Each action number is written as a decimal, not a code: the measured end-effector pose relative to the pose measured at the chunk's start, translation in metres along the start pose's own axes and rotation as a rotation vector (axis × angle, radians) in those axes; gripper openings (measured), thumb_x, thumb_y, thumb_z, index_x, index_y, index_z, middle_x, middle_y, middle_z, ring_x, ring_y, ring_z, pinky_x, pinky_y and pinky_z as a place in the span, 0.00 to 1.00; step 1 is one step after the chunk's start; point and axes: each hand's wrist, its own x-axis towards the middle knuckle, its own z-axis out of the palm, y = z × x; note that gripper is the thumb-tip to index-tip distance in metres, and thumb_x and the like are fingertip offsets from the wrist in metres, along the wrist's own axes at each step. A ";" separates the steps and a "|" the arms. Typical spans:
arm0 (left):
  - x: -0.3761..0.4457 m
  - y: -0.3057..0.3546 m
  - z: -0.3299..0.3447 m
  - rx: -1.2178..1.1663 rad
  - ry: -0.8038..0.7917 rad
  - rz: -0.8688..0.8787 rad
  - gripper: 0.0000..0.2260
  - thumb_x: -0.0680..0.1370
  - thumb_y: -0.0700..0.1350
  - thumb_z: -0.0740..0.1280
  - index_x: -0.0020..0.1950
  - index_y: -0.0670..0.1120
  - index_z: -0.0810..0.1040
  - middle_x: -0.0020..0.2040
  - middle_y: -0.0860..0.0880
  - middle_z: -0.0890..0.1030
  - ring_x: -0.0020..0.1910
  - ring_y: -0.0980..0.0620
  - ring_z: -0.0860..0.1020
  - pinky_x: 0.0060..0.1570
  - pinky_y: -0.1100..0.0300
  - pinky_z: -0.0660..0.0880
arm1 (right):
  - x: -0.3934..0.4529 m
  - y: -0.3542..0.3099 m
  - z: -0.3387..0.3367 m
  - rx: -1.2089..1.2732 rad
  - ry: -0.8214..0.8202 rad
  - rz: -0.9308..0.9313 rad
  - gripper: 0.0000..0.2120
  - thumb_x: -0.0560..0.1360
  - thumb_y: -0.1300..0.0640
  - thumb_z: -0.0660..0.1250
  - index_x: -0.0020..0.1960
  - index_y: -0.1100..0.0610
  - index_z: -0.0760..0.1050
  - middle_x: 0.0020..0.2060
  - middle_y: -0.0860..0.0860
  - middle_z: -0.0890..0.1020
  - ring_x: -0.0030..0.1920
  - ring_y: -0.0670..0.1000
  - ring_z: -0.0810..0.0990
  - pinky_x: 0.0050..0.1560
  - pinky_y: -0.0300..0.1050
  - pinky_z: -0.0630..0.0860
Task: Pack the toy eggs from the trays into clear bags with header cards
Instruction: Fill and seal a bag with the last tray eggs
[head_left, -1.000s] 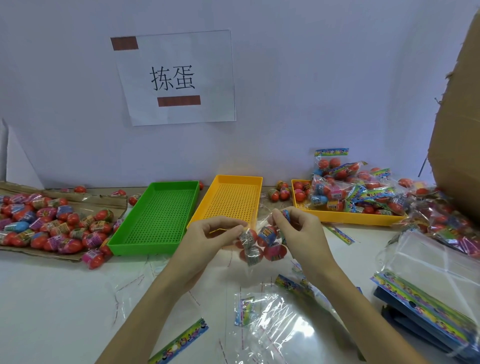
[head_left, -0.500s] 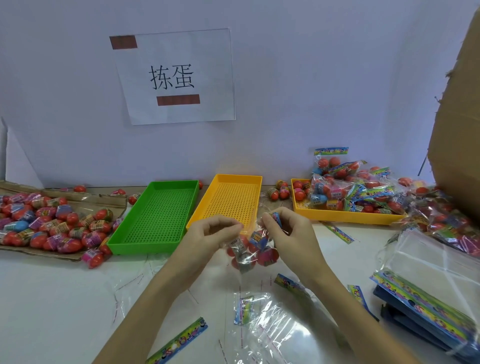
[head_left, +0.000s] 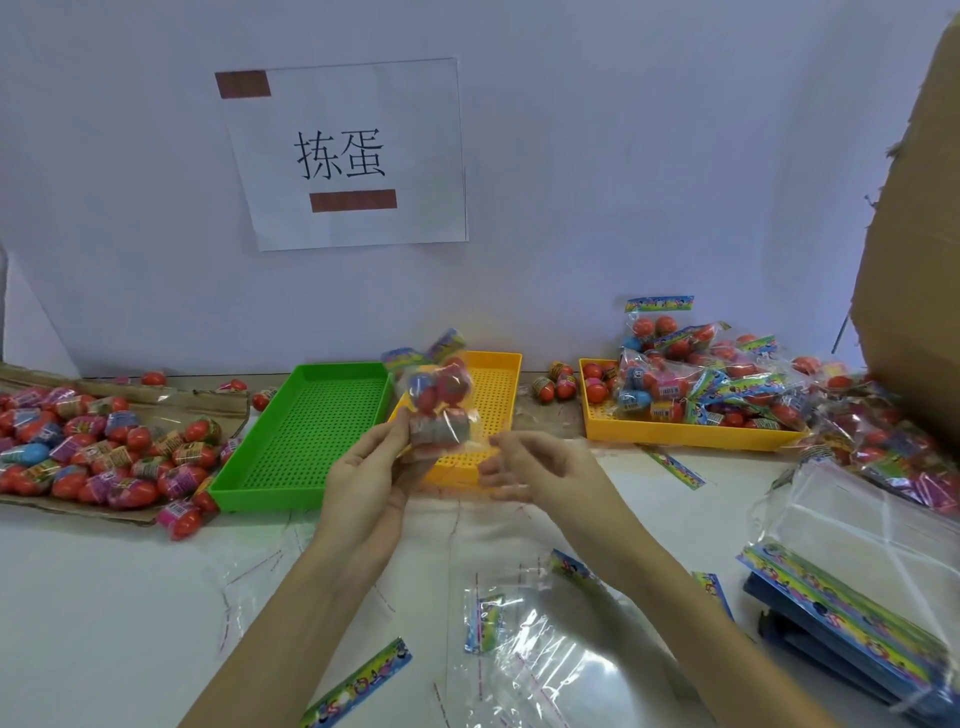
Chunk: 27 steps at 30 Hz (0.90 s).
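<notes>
a white table (head_left: 104, 597) sits before a pale wall, with loose clear bags (head_left: 540, 665) nearest. above them the left hand (head_left: 363, 488) pinches a filled bag of eggs (head_left: 439, 395) by its lower edge, card end up; the right hand (head_left: 535, 473) hangs just beside it, fingers loose, holding nothing. held by one edge, the bag could slip or tip. behind stand a green tray (head_left: 311, 431), a yellow tray (head_left: 493, 395) and packed bags (head_left: 691, 384).

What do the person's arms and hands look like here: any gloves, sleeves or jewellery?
Both forearms are bare to the frame's bottom edge, with no sleeves in view. The left hand and right hand wear no gloves. No rings, watch or bracelet show, though the right hand's fingers are motion-blurred.
</notes>
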 end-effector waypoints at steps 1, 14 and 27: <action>-0.002 -0.001 0.001 0.021 0.007 0.025 0.06 0.81 0.40 0.69 0.52 0.36 0.82 0.50 0.40 0.86 0.47 0.47 0.86 0.45 0.60 0.85 | -0.001 0.002 0.003 -0.022 -0.038 0.023 0.20 0.77 0.42 0.70 0.59 0.56 0.81 0.46 0.52 0.87 0.49 0.53 0.87 0.49 0.43 0.83; -0.008 -0.015 0.004 0.203 -0.187 -0.007 0.13 0.66 0.41 0.80 0.46 0.37 0.85 0.51 0.39 0.87 0.51 0.47 0.86 0.49 0.64 0.82 | -0.001 0.001 -0.003 0.047 0.294 -0.119 0.15 0.85 0.55 0.62 0.49 0.59 0.85 0.41 0.55 0.87 0.42 0.55 0.88 0.42 0.41 0.83; -0.016 -0.003 0.008 0.619 -0.206 0.286 0.11 0.75 0.54 0.74 0.46 0.47 0.89 0.44 0.47 0.88 0.40 0.54 0.86 0.40 0.67 0.79 | 0.001 -0.007 -0.028 -0.485 0.114 -0.284 0.08 0.81 0.55 0.69 0.47 0.54 0.86 0.39 0.44 0.85 0.41 0.48 0.82 0.39 0.48 0.81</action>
